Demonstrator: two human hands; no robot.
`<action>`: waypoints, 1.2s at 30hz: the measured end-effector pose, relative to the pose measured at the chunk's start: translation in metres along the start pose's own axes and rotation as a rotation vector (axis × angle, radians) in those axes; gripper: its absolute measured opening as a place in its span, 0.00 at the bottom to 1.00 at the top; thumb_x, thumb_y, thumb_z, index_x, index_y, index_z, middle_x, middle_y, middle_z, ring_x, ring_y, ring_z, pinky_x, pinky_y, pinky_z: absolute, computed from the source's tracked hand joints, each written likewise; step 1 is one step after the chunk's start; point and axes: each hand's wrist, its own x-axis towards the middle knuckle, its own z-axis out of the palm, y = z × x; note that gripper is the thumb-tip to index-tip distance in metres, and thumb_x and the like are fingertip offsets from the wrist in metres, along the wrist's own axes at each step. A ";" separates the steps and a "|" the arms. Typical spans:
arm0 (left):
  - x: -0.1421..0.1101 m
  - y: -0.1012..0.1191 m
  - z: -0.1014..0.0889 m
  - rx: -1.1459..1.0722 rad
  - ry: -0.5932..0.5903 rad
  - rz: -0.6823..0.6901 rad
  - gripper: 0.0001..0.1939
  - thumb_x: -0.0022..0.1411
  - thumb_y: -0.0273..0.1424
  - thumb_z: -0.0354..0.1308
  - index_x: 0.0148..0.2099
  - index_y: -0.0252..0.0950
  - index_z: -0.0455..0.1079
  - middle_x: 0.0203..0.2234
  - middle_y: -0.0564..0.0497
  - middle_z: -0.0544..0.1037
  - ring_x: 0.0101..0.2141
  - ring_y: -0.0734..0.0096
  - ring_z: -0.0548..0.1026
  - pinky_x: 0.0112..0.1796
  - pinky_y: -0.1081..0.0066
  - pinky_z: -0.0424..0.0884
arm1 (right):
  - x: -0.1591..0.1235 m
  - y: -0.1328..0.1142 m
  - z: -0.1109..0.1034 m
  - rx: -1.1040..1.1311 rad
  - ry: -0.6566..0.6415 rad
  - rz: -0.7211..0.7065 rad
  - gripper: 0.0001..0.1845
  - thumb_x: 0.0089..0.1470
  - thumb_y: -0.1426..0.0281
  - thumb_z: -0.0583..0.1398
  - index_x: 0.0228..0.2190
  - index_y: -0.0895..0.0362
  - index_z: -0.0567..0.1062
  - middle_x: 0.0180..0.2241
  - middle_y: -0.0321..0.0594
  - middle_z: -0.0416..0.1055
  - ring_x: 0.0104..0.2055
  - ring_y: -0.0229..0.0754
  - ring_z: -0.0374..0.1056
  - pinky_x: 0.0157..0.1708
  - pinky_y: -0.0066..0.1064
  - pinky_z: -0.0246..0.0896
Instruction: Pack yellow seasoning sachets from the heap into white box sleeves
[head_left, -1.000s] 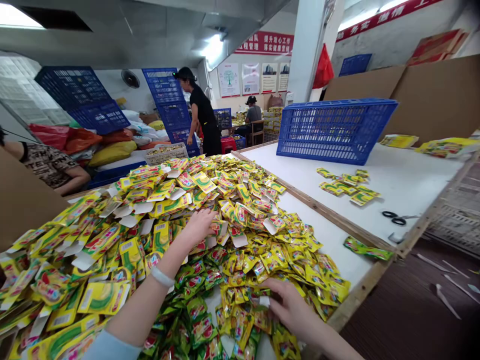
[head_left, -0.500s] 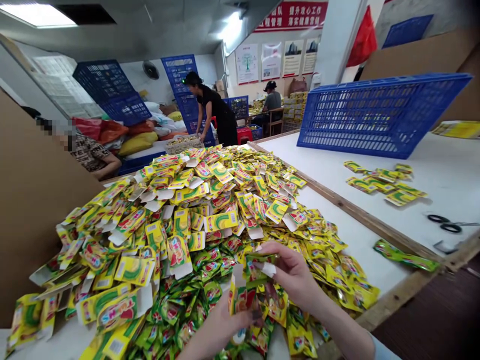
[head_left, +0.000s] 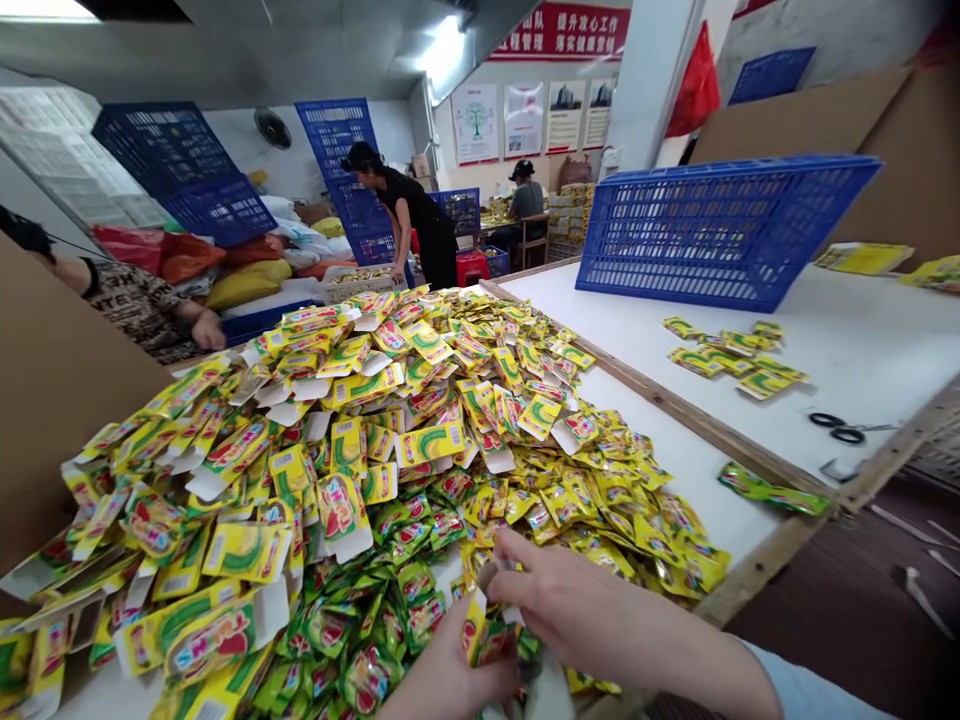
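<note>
My left hand (head_left: 459,672) is closed around a small yellow candy box (head_left: 474,626) low in the middle of the view. Over the box's upper end my right hand (head_left: 559,605) bends its fingers inward, close against the white flap. Whatever lies between those fingers is hidden and partly blurred. Left of my hands spread green candy packets (head_left: 371,675). Yellow packets (head_left: 622,500) are heaped on the right, beyond my right hand. Behind and to the left rises a big pile of yellow printed boxes (head_left: 247,553), several with white flaps standing out.
A blue plastic crate (head_left: 705,235) stands tilted on the white table (head_left: 637,318). Scissors (head_left: 844,428) and a long green packet strip (head_left: 772,490) lie to the right, near the wooden edging (head_left: 675,402). Cardboard (head_left: 67,390) borders the left. Other people work behind.
The green packet in my right hand no longer shows clearly; that hand has come down to the box in my left. My view has turned slightly right. The person at left shows an arm further forward.
</note>
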 end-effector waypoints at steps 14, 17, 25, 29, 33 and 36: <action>-0.003 -0.024 0.016 -0.201 -0.117 -0.045 0.29 0.36 0.33 0.68 0.43 0.35 0.63 0.34 0.48 0.75 0.38 0.60 0.72 0.42 0.63 0.66 | -0.021 0.015 0.051 0.309 0.095 0.066 0.13 0.54 0.77 0.50 0.28 0.57 0.73 0.28 0.36 0.69 0.32 0.36 0.65 0.34 0.24 0.59; -0.001 -0.014 0.021 -0.200 -0.207 0.046 0.39 0.39 0.36 0.67 0.54 0.37 0.56 0.46 0.43 0.71 0.46 0.56 0.70 0.48 0.61 0.64 | -0.032 0.021 0.047 0.337 0.098 0.103 0.11 0.54 0.73 0.52 0.29 0.56 0.74 0.29 0.38 0.72 0.33 0.38 0.67 0.36 0.27 0.61; -0.016 -0.021 -0.044 1.140 0.332 0.234 0.23 0.55 0.31 0.53 0.54 0.41 0.62 0.51 0.43 0.69 0.53 0.51 0.63 0.53 0.46 0.56 | -0.080 0.105 -0.070 -0.583 0.908 0.696 0.23 0.52 0.70 0.50 0.51 0.59 0.64 0.46 0.53 0.69 0.33 0.52 0.70 0.35 0.44 0.63; -0.021 -0.045 -0.067 1.350 0.322 0.325 0.22 0.58 0.34 0.50 0.55 0.40 0.61 0.48 0.44 0.72 0.51 0.55 0.67 0.50 0.53 0.65 | -0.053 0.096 -0.048 -0.614 0.715 0.444 0.21 0.53 0.72 0.50 0.49 0.59 0.65 0.50 0.51 0.65 0.48 0.51 0.65 0.43 0.41 0.63; -0.023 -0.049 -0.077 1.377 0.341 0.405 0.18 0.61 0.37 0.49 0.52 0.39 0.63 0.46 0.46 0.75 0.49 0.59 0.70 0.48 0.58 0.68 | -0.015 0.080 0.028 -0.474 0.254 0.206 0.19 0.47 0.67 0.58 0.42 0.57 0.72 0.50 0.51 0.65 0.52 0.56 0.58 0.50 0.49 0.54; -0.022 -0.041 -0.079 1.278 0.408 0.396 0.12 0.63 0.34 0.45 0.41 0.39 0.68 0.39 0.48 0.79 0.42 0.62 0.74 0.44 0.63 0.69 | -0.005 0.082 0.055 -0.501 0.230 0.221 0.15 0.46 0.72 0.58 0.39 0.59 0.73 0.53 0.55 0.61 0.55 0.60 0.54 0.51 0.54 0.49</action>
